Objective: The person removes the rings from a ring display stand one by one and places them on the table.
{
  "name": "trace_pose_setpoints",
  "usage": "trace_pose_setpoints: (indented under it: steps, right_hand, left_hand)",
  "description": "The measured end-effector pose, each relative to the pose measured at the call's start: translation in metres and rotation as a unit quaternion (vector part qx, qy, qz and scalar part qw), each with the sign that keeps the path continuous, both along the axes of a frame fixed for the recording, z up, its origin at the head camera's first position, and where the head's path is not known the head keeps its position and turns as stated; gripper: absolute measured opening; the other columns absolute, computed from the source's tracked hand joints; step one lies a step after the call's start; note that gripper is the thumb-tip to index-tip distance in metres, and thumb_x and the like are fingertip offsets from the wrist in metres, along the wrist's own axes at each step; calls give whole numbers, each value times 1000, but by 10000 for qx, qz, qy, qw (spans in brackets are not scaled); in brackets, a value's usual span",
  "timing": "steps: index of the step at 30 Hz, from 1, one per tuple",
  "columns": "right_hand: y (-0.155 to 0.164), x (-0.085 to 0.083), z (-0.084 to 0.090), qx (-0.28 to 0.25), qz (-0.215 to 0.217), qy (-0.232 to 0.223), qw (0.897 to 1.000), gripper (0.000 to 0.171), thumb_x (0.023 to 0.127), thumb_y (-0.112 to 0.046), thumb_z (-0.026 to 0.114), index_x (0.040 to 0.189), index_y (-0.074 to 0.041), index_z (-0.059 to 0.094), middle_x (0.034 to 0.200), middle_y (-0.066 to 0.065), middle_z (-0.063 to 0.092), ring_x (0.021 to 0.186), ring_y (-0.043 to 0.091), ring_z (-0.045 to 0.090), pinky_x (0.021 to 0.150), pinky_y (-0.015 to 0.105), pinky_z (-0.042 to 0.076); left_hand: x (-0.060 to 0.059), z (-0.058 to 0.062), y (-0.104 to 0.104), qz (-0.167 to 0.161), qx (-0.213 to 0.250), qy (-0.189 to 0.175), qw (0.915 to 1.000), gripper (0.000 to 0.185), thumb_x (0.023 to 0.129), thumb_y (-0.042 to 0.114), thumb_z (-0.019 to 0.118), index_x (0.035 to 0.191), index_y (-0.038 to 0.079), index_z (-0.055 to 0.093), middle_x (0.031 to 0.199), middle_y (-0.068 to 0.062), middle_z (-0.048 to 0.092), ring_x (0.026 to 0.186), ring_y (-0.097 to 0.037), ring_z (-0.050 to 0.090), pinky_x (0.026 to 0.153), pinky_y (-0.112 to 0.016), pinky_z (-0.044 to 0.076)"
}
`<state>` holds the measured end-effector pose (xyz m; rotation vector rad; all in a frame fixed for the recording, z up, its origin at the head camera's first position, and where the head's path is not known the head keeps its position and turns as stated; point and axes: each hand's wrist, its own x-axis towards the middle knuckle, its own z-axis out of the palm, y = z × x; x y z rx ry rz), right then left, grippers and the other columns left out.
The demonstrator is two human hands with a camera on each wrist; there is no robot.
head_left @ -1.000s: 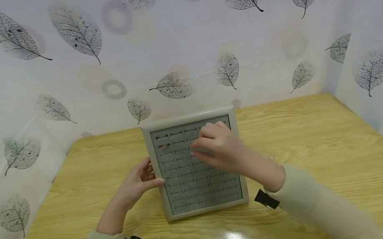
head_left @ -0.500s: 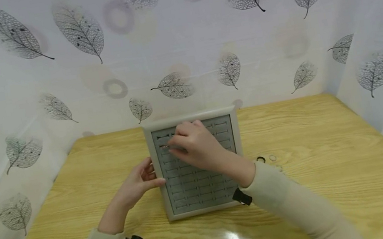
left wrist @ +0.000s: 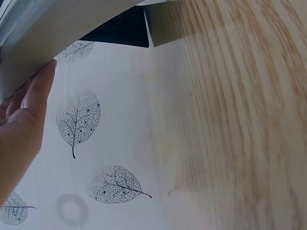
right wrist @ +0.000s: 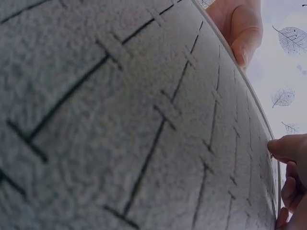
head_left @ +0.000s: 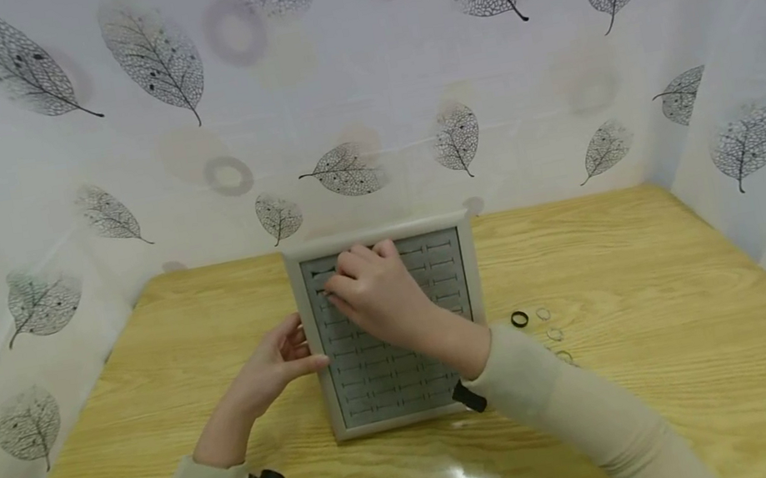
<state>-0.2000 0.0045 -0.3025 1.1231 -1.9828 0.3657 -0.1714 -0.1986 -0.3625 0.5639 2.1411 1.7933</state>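
A grey ring display board (head_left: 408, 391) with a pale frame and rows of slits stands tilted up on the table. My left hand (head_left: 282, 366) grips its left edge, thumb on the front and fingers behind; the left wrist view shows those fingers (left wrist: 38, 91) against the back of the frame. Across the board reaches my right hand (head_left: 380, 290), thumb and index fingertips pinching a small ring at the second slit down in the leftmost column. The ring is mostly hidden by the fingers. In the right wrist view this hand (right wrist: 293, 155) is at the far edge.
Right of the board, a black ring (head_left: 520, 319) and several thin silver rings (head_left: 554, 334) lie on the wooden table (head_left: 677, 359). A dark support (left wrist: 120, 31) props the board from behind. White leaf-print cloth (head_left: 372, 80) hangs around the table.
My right hand has moved left across the board, from its middle to the ring in the leftmost column, uncovering the rings on the table. The left hand keeps its hold.
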Motion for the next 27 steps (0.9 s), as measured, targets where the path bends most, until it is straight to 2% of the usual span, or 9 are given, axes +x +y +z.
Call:
trace_pose_setpoints:
  steps: [10, 15, 23, 27]
  right_hand:
    - [-4, 1, -1, -29, -169, 57, 9998, 10, 81, -15, 65, 72, -12, 68, 69, -2, 51, 64, 13, 46, 61, 33, 29]
    - [-4, 2, -2, -128, -95, -104, 9998, 7, 79, -15, 67, 73, -12, 67, 70, -2, 52, 66, 13, 47, 62, 33, 30]
    - [-1, 2, 0, -286, 224, -432, 9984, 5, 76, -14, 70, 74, -12, 67, 72, -3, 53, 69, 13, 48, 64, 32, 31]
    - [2, 2, 1, -483, 575, -656, 9950, 4, 76, -12, 70, 74, -10, 67, 73, -2, 54, 70, 13, 49, 64, 32, 31]
  left_hand:
    - [-1, -1, -1, 68, -19, -50, 10000, 74, 81, 8, 65, 138, -2, 19, 127, -26, 40, 110, -32, 46, 83, -33, 45]
    - [0, 0, -1, 12, 30, -50, 10000, 75, 81, 10, 65, 138, -2, 19, 127, -26, 40, 111, -32, 46, 84, -33, 44]
    - [0, 1, 0, 31, -2, -53, 10000, 74, 81, 10, 65, 138, -2, 19, 128, -26, 39, 111, -33, 45, 84, -34, 44]
    - [1, 0, 0, 54, -49, -46, 10000, 75, 81, 11, 65, 138, -1, 20, 129, -25, 39, 112, -33, 44, 85, -35, 44]
